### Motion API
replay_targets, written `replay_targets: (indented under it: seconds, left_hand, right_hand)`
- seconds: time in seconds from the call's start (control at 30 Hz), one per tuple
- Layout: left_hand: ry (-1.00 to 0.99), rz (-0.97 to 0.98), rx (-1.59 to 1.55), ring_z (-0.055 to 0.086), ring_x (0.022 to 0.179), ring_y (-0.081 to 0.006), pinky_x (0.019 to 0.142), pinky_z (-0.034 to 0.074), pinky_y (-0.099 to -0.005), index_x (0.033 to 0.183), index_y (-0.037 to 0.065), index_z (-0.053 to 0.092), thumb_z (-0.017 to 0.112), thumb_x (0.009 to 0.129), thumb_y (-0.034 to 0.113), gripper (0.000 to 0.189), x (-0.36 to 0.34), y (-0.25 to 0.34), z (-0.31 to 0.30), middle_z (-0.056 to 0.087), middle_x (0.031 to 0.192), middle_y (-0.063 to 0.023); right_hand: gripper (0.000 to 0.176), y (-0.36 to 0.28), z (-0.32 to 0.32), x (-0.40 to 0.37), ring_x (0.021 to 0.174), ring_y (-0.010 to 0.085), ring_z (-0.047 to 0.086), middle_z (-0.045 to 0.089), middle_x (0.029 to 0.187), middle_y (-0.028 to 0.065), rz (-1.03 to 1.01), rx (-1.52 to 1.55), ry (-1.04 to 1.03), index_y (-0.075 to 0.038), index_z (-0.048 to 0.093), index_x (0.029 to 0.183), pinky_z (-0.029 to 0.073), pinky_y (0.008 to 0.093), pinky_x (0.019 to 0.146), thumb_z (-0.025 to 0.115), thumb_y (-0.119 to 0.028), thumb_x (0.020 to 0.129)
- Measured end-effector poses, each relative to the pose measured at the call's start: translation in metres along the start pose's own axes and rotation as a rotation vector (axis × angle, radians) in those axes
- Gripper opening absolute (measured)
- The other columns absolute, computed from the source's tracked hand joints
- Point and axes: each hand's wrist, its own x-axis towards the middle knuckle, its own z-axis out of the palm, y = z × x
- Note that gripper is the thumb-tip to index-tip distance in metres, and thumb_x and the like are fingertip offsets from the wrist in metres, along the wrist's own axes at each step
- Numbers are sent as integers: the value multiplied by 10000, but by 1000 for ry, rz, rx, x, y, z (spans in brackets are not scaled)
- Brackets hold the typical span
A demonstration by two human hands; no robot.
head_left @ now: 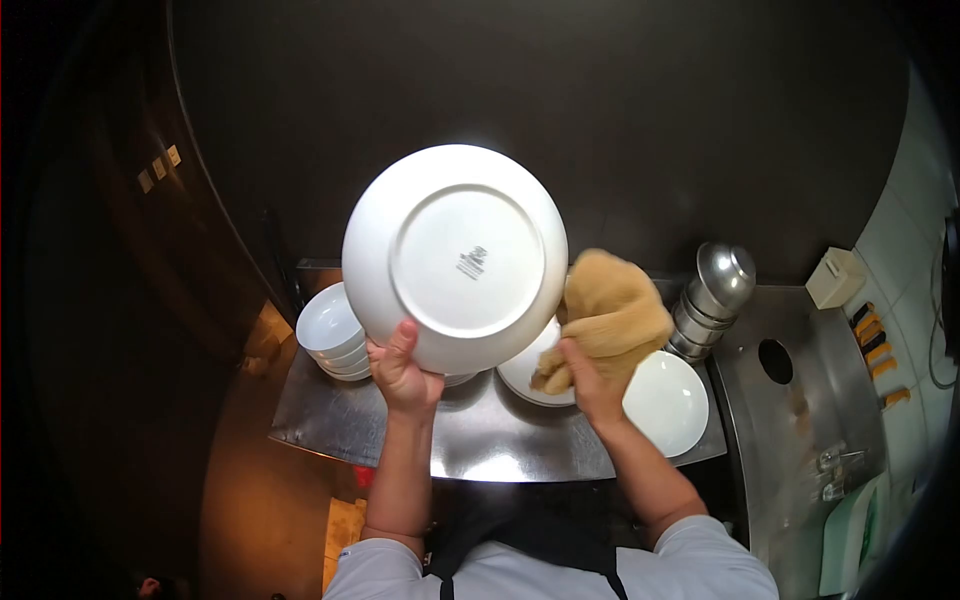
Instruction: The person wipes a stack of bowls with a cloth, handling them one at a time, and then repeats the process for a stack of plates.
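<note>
My left hand [405,375] grips the lower rim of a large white plate [470,265], thumb on its underside. The plate is raised upright above the counter, its base ring and a grey maker's stamp facing me. In my right hand [597,385] is a bunched tan cloth [612,315], just right of the plate and apart from its face. Behind the cloth and the raised plate, a stack of white plates [535,375] is partly hidden. Another white plate [667,403] lies right of my right wrist.
Stacked white bowls [333,325] stand at the left of the steel counter [500,445]. Metal bowls [715,290] are piled at the back right. Farther right are a steel surface with a round hole [775,361], a white box [835,278] and knives with yellow handles [878,350] by the wall.
</note>
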Motion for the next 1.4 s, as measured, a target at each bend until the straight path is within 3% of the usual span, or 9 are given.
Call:
replay_targets:
  seconds: [0.1,0.33,0.43,0.73,0.83,0.93,1.13,1.33,1.4]
  left_hand:
    - [-161,-27,-19,678,1099,-207,1001,532,-353,1289,1,597,744,914,85,412,-18,-22,2,691,1218,-103]
    - [-126,16,177,686,1038,-168,960,523,-325,1192,-18,665,764,863,-32,344,-21,-1,25,728,1143,-88]
    - [-143,-3,230,683,1034,-162,957,522,-323,1175,-17,677,779,859,-22,331,-14,-3,10,731,1133,-86]
    - [-157,73,310,687,1017,-170,925,533,-311,1180,0,673,781,851,-18,347,-23,1,24,731,1121,-84]
    - [-140,61,305,687,997,-153,924,527,-303,1155,-12,694,794,849,-24,323,-22,-8,14,738,1112,-72]
    - [-212,8,360,687,995,-148,917,530,-303,1150,-11,701,787,855,-28,309,-29,-13,6,741,1108,-76]
    - [-175,51,369,684,986,-136,907,529,-296,1138,-21,710,792,858,-19,292,-31,3,26,745,1094,-82]
    - [-250,11,421,689,949,-141,852,545,-272,1164,-7,673,778,851,-23,330,-33,-7,12,727,1084,-79]
    - [-271,58,525,691,921,-135,831,547,-262,1155,-6,676,779,856,-17,316,-38,0,25,728,1076,-77]
  right_hand:
    - [566,-90,39,32,1109,389,640,679,1069,156,-970,-979,-48,-126,669,1263,493,506,960,822,-245,732]
    - [500,-42,5,74,1099,449,608,636,1186,218,-566,-535,151,-44,649,1250,468,511,968,771,-273,823]
    - [491,-17,33,27,1179,430,581,631,1196,191,-975,-617,-2,-47,663,1240,412,551,1031,732,-322,840]
    - [598,-13,11,68,1086,393,584,627,1155,198,-677,-606,281,-17,661,1231,446,494,977,808,-322,738]
    - [651,-18,25,22,1057,396,587,617,1119,203,-724,-579,-104,-5,658,1228,452,481,950,852,-307,686]
    - [617,-50,29,39,1035,400,592,621,1080,188,-817,-611,0,-20,669,1224,450,475,945,844,-289,697]
    - [474,-29,6,48,1055,396,613,635,1126,207,-208,-357,65,-16,677,1141,496,443,935,824,-166,716]
    - [550,-47,26,34,1039,364,623,621,1071,150,-750,-586,2,-34,675,1172,473,437,923,840,-264,700]
    - [503,-47,17,59,988,390,619,601,1023,153,-502,-381,107,-34,673,1169,489,461,866,819,-199,716]
